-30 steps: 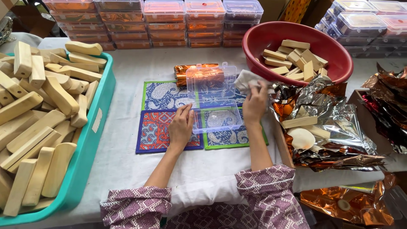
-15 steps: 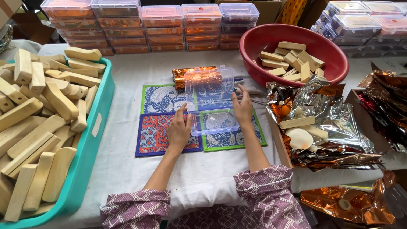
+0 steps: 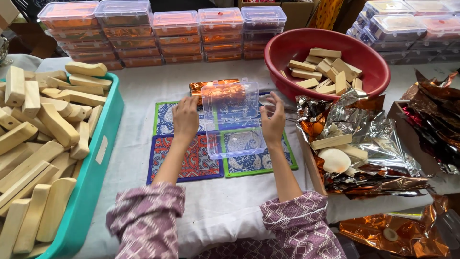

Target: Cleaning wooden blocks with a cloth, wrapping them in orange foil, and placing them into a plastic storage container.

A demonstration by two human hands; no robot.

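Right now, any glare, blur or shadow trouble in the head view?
Head view: glare on the crinkled silver-and-copper foil sheets and the open clear plastic hinged box; right hand fingertips slightly motion-blurred; left hand sharp; lighting soft and even, shadows faint.

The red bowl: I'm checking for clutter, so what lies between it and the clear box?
In the head view, crumpled foil lies between the red bowl and the clear box; the right hand is beside the box there too.
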